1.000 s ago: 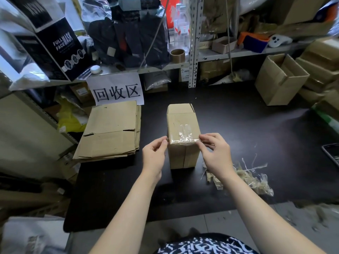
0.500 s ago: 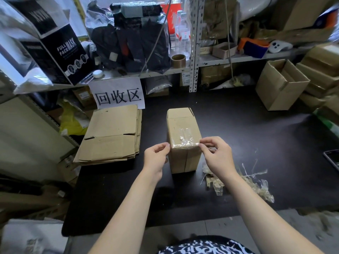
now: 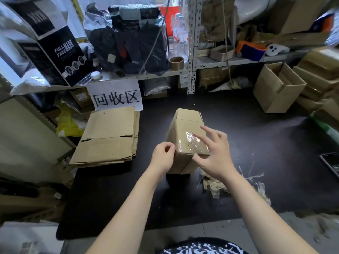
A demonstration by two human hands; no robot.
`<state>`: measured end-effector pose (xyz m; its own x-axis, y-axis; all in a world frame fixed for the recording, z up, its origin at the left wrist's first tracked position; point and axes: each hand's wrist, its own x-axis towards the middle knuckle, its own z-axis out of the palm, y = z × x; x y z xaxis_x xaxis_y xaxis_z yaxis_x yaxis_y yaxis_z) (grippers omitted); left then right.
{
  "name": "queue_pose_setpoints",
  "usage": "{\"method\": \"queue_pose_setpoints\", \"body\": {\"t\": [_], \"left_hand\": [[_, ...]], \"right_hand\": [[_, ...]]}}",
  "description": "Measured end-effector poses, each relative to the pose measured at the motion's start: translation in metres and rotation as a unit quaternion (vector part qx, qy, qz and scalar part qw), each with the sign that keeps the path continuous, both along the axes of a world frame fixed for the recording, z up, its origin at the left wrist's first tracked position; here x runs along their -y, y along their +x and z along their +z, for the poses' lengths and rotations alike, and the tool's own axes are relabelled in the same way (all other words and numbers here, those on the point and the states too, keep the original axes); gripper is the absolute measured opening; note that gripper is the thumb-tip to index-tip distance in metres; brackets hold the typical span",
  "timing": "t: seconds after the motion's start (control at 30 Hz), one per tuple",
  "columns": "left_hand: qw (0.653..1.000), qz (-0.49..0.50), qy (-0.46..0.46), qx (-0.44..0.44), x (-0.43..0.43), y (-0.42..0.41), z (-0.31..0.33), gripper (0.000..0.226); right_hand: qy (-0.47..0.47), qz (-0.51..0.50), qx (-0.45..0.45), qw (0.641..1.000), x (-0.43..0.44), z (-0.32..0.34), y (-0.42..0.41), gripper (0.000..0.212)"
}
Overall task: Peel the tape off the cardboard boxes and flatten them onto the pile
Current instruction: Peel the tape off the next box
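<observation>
The wide black tabletop (image 3: 238, 136) carries everything in play. At its left, below a white paper sign with black characters (image 3: 117, 96), lies the pile of flattened brown cardboard sheets (image 3: 110, 136). The task's thing, a small upright brown cardboard box (image 3: 189, 121), stands near the middle of the table, well apart from that pile.

A second ago it stood square to the person; now it sits turned and leaning a little to the left. The right hand (image 3: 218, 156), which was pinching at the box's right edge, has let go. It hovers over the near top corner with fingers spread wide and holds nothing. The left hand (image 3: 163, 156) stays at the box's left edge, fingers curled, thumb and forefinger tips meeting against the corner. Whether they have hold of a tape end cannot be told.

The strip of crinkled clear tape (image 3: 192, 142) still wraps the near top edge, apparently unpeeled. So the right-side pick seems to have failed or been abandoned, and a fresh purchase on a loose end is likely needed before flattening. Crumpled scraps of peeled clear tape (image 3: 216, 186) lie just right of the box's base.
</observation>
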<state>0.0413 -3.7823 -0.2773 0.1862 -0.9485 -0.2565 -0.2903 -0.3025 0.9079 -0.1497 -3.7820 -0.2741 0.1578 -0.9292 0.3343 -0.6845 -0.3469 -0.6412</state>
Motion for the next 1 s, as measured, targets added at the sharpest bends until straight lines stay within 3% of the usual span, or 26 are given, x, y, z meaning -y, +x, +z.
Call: {"method": "queue_pose_setpoints", "body": {"t": [0.2, 0.5, 0.73, 1.0], "left_hand": [[0.994, -0.087, -0.007, 0.066, -0.009, -0.012, 0.009, 0.017], [0.992, -0.048, -0.097, 0.072, -0.025, -0.012, 0.010, 0.016], [0.998, 0.033, -0.039, 0.021, -0.027, -0.017, 0.015, 0.003], [0.999, -0.017, 0.026, 0.026, -0.017, -0.021, 0.026, 0.018]], "right_hand": [[0.047, 0.127, 0.023, 0.990, 0.007, -0.009, 0.007, 0.077], [0.070, 0.065, 0.188, 0.977, -0.005, -0.023, 0.010, 0.075], [0.085, 0.053, 0.208, 0.973, -0.008, -0.024, 0.017, 0.076], [0.080, 0.043, 0.184, 0.979, -0.009, -0.025, 0.022, 0.076]]}}
